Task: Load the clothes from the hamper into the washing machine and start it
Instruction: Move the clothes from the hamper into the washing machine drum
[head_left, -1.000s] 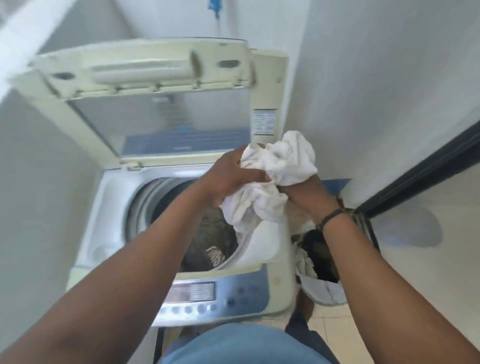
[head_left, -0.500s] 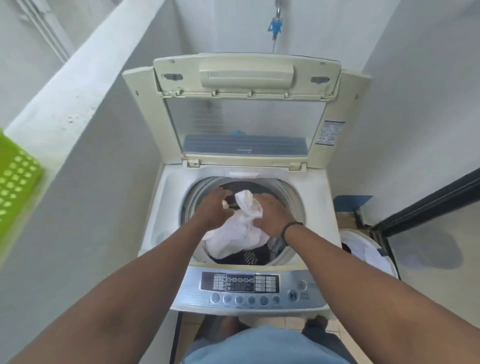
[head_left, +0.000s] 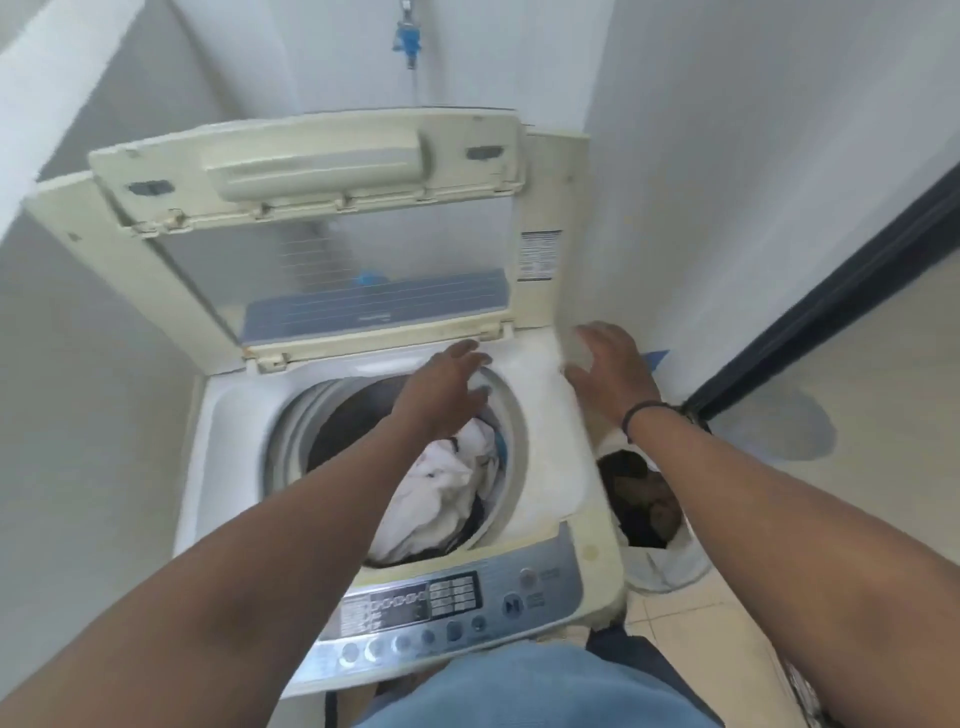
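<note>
white corner: washing machine (head_left: 545, 467) lid (head_left: 332, 223) upright, both hands empty

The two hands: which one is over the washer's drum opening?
The left hand, fingers spread and empty, is over the drum, above the white clothes. The right hand, with a dark wristband, is past the washer's right edge, above the hamper.

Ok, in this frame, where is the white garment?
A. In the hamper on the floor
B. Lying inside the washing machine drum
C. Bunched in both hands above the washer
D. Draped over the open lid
B: the white garment lies in the drum of the washing machine, while the left hand and right hand are both open and empty above it.
</note>
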